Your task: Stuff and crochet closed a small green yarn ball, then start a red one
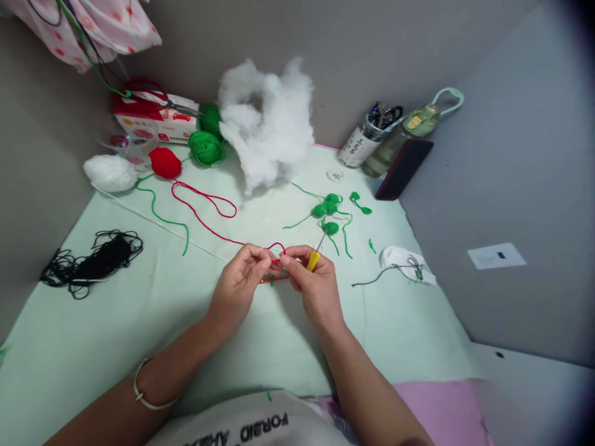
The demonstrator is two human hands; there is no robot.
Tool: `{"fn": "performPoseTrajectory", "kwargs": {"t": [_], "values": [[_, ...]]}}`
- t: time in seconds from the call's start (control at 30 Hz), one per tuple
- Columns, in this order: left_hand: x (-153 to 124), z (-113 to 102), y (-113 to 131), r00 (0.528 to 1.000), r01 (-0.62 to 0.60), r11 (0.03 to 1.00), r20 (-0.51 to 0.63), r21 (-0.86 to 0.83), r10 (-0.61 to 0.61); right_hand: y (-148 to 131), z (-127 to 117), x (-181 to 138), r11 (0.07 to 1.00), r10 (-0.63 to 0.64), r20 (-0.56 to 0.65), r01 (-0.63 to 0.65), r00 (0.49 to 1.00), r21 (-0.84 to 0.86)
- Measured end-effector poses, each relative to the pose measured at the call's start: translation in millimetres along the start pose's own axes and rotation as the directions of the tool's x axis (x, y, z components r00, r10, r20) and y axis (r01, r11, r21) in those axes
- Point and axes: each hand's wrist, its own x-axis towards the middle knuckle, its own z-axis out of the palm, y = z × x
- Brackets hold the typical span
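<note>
Red yarn (223,238) runs from a red yarn ball (166,163) to my two hands, which meet near the table's middle. My left hand (239,279) is closed, its thumb and fingers pinching the strand. Opposite it, my right hand (316,282) also pinches the red yarn, where a small loop stands up. A crochet hook with a yellow handle (313,261) sits against the right hand's fingers, its metal shaft pointing away. Just below the fingertips lies a thin red stick (281,279) with a bit of green on it, partly hidden.
Green crocheted pieces (331,228) with loose tails lie right of centre. White stuffing (274,130), green yarn balls (207,148) and a white yarn ball (110,173) stand behind. Black yarn (100,263) lies left. A phone (404,169), bottle (383,152) and pen cup (360,145) are back right.
</note>
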Motion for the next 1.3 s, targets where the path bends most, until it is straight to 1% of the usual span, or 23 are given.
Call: {"fn": "performPoseTrajectory", "kwargs": {"t": [0.17,0.3,0.4,0.53,0.67,0.77,0.93,1.13,1.23,1.3], "values": [[1,0,-2,0.998,-0.046,0.999,-0.048,-0.002,0.045,-3,2,-2,1.0,0.006,0.027,-0.006,1.0,-0.02],[-1,-1,1,1.0,0.0,1.0,-0.029,0.026,0.001,0,0,0,0.999,-0.012,0.01,0.012,1.0,-0.044],[-3,-2,3,0.999,0.02,0.999,-0.033,0.05,-0.018,4,-1,1,0.999,-0.022,-0.01,0.021,1.0,-0.03],[-4,-2,3,0.999,-0.006,0.997,-0.045,0.081,0.01,6,-2,1,1.0,-0.024,-0.041,0.024,0.999,-0.012],[-4,-1,4,0.998,-0.018,0.994,-0.05,0.109,0.023,5,-1,0,0.999,-0.032,-0.031,0.031,0.999,-0.016],[-4,1,5,0.999,0.005,0.995,-0.043,0.102,0.0,4,-1,0,0.999,-0.034,-0.034,0.033,0.999,-0.02],[-2,1,2,0.998,0.027,0.999,-0.055,0.038,-0.025,1,3,-3,0.996,-0.071,-0.043,0.069,0.997,-0.049],[2,-2,2,0.997,0.066,0.998,-0.043,0.023,-0.065,-3,7,-9,0.988,-0.116,-0.062,0.109,0.991,-0.11],[2,-4,3,0.997,0.078,0.997,-0.004,0.015,-0.078,-3,8,-10,0.989,-0.106,-0.055,0.099,0.993,-0.111],[2,-5,2,0.995,0.09,0.996,0.037,0.008,-0.09,-3,7,-10,0.991,-0.084,-0.025,0.081,0.996,-0.109]]}}
